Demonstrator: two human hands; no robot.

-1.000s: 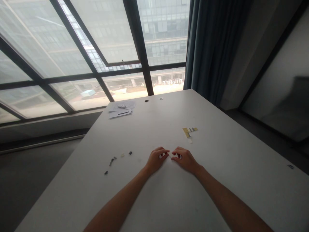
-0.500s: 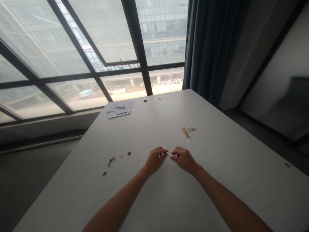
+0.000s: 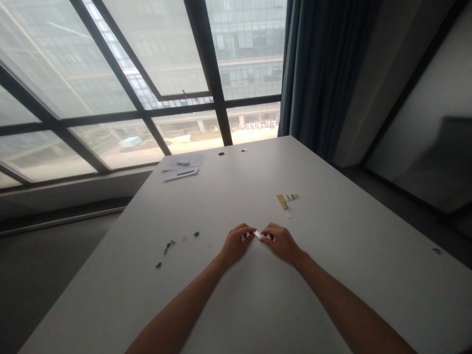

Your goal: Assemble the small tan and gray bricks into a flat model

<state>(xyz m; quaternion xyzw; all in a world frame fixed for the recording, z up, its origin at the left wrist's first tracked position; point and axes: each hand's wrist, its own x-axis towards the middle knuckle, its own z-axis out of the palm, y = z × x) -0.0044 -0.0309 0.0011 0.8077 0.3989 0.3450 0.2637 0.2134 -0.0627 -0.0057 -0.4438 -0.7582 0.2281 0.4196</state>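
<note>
Between my fingertips is a small white piece point(image 3: 257, 235), flat and pale; its exact kind is too small to make out. My left hand point(image 3: 238, 242) pinches its left end between thumb and fingers. From the other side, my right hand point(image 3: 280, 242) is closed on the right end. Both hands are low over the white table. Beyond my right hand lies a group of small yellow, grey and white pieces point(image 3: 282, 200) set in an angled shape, with a white piece point(image 3: 288, 214) at its near end.
Left of my hands, small dark pieces point(image 3: 167, 248) lie scattered, with a cream piece point(image 3: 184, 237) and another dark one point(image 3: 196, 234). Papers point(image 3: 180, 173) rest at the table's far left. A small dark item point(image 3: 437, 250) sits near the right edge of the table point(image 3: 236, 182).
The white piece between my fingers has turned, so its bright flat face now shows where only a thin edge showed before. My hands have stayed in nearly the same place.
</note>
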